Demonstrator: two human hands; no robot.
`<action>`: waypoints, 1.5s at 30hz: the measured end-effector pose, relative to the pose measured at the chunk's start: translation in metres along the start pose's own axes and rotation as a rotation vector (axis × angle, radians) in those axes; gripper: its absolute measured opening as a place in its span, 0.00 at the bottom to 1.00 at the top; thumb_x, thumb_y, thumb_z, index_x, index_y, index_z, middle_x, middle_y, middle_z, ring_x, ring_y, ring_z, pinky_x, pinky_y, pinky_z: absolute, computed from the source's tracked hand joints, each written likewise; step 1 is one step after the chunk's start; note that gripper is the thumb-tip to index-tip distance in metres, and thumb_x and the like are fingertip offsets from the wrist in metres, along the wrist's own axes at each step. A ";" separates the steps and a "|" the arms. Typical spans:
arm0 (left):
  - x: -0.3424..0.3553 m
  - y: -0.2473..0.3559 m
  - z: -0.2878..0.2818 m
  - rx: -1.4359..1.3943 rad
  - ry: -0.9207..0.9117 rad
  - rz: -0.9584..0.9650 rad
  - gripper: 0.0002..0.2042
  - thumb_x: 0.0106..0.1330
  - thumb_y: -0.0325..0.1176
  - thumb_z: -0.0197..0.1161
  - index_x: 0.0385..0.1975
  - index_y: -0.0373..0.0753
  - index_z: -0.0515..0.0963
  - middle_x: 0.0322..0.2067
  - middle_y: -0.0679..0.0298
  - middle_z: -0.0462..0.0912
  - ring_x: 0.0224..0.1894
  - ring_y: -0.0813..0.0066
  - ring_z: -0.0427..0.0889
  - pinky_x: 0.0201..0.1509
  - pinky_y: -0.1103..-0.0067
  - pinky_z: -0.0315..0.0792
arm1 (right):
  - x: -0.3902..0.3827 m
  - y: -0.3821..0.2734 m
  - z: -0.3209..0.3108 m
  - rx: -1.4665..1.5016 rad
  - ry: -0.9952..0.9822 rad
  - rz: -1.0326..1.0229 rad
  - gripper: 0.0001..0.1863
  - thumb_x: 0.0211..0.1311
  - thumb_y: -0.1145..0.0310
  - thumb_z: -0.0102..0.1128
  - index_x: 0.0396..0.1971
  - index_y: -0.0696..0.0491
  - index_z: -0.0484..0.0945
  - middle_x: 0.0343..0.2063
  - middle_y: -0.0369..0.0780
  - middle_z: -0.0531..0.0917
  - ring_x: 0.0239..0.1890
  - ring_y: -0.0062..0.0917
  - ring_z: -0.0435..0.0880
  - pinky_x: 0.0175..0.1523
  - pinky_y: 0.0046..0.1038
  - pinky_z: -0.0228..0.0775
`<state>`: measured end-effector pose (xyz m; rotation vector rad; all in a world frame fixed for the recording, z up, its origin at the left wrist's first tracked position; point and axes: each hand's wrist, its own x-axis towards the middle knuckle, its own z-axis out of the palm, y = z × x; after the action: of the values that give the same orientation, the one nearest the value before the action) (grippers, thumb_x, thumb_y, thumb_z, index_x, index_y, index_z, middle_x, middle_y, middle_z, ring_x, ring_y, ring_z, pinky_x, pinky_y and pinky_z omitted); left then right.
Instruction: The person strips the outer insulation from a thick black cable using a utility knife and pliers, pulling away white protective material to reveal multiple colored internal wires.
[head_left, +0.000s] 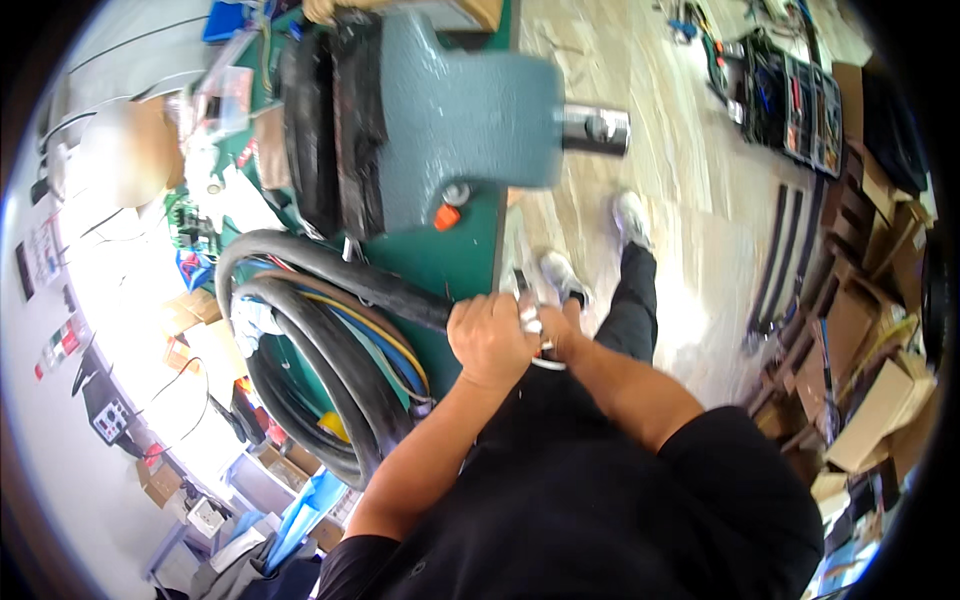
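Note:
My left hand [490, 340] is closed around the end of a thick black hose [395, 294], beside the bench edge and in front of my body. Close against it, my right hand [563, 338] is also closed, its fingertips mostly hidden. Between the hands shows a small silvery-white piece [531, 319]; its kind cannot be made out. From my left hand the hose runs left into a large coil. Blue, yellow and brown cables [385, 345] lie bundled inside the coil's loops.
A big blue-grey metal casting [475, 115] with a shiny rod [598, 130] stands on the green bench top [470, 245]. An orange piece [447, 216] lies beside it. An open toolbox [790, 105] is on the floor at far right; cardboard boxes [880, 415] pile along the right.

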<state>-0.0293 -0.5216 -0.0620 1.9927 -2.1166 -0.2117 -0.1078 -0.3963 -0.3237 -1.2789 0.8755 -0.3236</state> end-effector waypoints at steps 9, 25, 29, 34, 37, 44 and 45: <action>-0.045 -0.023 -0.013 -0.237 0.228 0.084 0.06 0.57 0.27 0.61 0.22 0.37 0.71 0.24 0.54 0.74 0.31 0.52 0.75 0.38 0.62 0.67 | -0.030 -0.160 -0.153 -0.251 0.855 0.423 0.22 0.55 0.55 0.56 0.36 0.63 0.76 0.31 0.59 0.82 0.37 0.54 0.82 0.45 0.48 0.73; -0.147 -0.034 -0.007 -1.663 0.187 -0.772 0.22 0.78 0.44 0.44 0.22 0.37 0.67 0.29 0.59 0.78 0.31 0.70 0.79 0.39 0.72 0.76 | -0.143 -0.244 -0.132 -0.701 1.161 0.171 0.19 0.67 0.56 0.54 0.39 0.59 0.75 0.25 0.54 0.82 0.31 0.53 0.81 0.40 0.47 0.72; -0.155 -0.037 -0.016 -1.902 0.149 -0.912 0.21 0.77 0.46 0.45 0.22 0.39 0.66 0.36 0.57 0.79 0.35 0.66 0.80 0.43 0.71 0.76 | -0.174 -0.298 -0.100 -0.355 0.889 0.154 0.18 0.68 0.58 0.56 0.42 0.61 0.75 0.22 0.45 0.80 0.23 0.33 0.83 0.33 0.34 0.73; -0.171 -0.031 -0.012 -1.572 0.099 -0.683 0.20 0.77 0.44 0.46 0.34 0.32 0.75 0.32 0.62 0.77 0.27 0.78 0.74 0.34 0.79 0.72 | -0.173 -0.334 -0.069 -0.725 0.505 0.061 0.16 0.65 0.61 0.58 0.45 0.57 0.73 0.19 0.51 0.78 0.24 0.47 0.80 0.32 0.40 0.69; -0.175 -0.017 -0.013 -1.309 0.304 -0.619 0.18 0.77 0.42 0.48 0.40 0.32 0.77 0.26 0.65 0.74 0.26 0.80 0.72 0.33 0.78 0.71 | -0.160 -0.346 -0.056 -0.976 0.249 0.012 0.16 0.64 0.59 0.57 0.42 0.56 0.73 0.26 0.54 0.80 0.34 0.53 0.80 0.39 0.48 0.69; -0.194 -0.011 -0.009 -0.645 0.188 -0.732 0.07 0.62 0.32 0.60 0.30 0.34 0.74 0.32 0.49 0.82 0.38 0.47 0.81 0.40 0.59 0.73 | -0.135 -0.335 -0.038 -1.238 0.004 0.031 0.14 0.66 0.62 0.52 0.37 0.60 0.71 0.31 0.55 0.81 0.35 0.53 0.80 0.43 0.49 0.71; -0.197 -0.007 -0.008 -0.584 0.175 -0.741 0.07 0.59 0.32 0.62 0.29 0.34 0.73 0.32 0.51 0.82 0.38 0.49 0.82 0.41 0.60 0.74 | -0.132 -0.332 -0.036 -1.264 -0.019 0.016 0.14 0.66 0.63 0.51 0.36 0.60 0.71 0.31 0.55 0.81 0.35 0.53 0.81 0.43 0.49 0.71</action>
<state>-0.0104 -0.3258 -0.0693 2.1860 -0.9644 -0.6545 -0.1375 -0.4332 0.0323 -2.4106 1.1029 0.3445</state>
